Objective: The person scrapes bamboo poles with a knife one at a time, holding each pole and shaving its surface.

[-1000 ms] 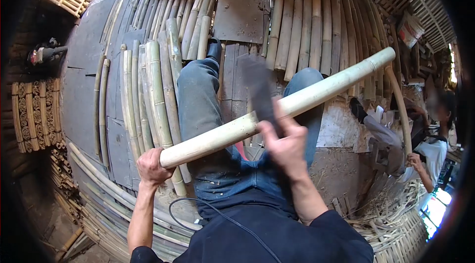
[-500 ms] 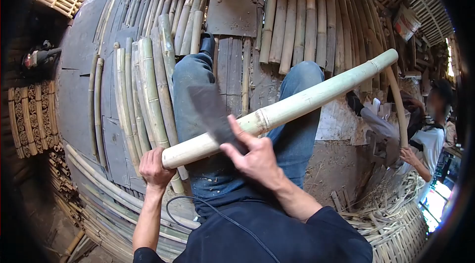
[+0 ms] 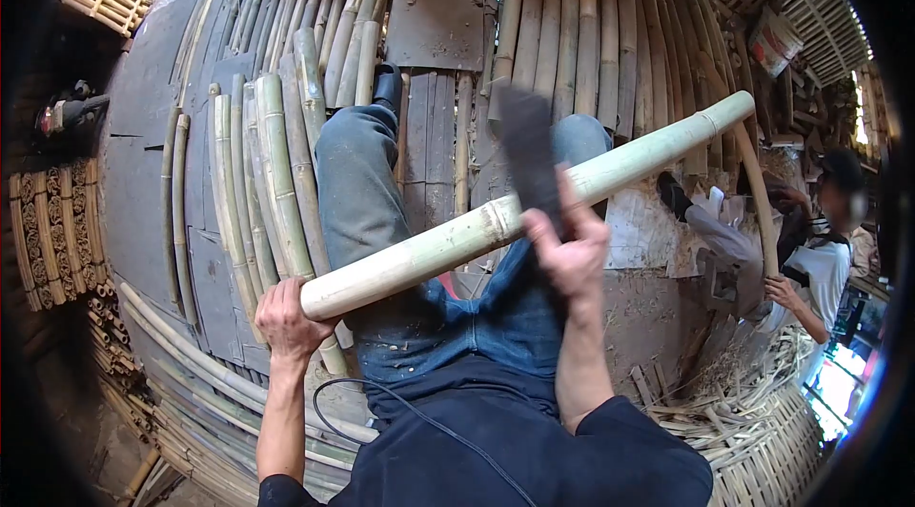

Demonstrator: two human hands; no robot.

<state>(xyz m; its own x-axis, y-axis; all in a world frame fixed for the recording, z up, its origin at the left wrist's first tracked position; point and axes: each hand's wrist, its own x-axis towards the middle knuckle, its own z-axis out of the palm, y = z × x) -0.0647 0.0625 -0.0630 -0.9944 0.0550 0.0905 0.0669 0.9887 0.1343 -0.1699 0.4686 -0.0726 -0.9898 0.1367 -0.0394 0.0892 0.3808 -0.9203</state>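
Note:
A thick pale-green bamboo pole slants across my thighs, its cut end low on the left and its far end raised on the right. My left hand is closed around that near end. In my right hand is a broad dark cleaver-like blade, blurred by motion; its handle is hidden in the fist. The blade overlaps the pole just right of the middle joint, and I cannot tell whether it touches. Near its far end the pole meets a slanting wooden prop.
Several cut bamboo lengths lie left of my legs, with more poles ahead. A co-worker sits at the right. Woven basketwork and bamboo strips are at lower right. Bundled bamboo stands far left.
My right hand and the blade have moved right along the pole, from left of the middle joint to right of it. My left hand still grips the near end.

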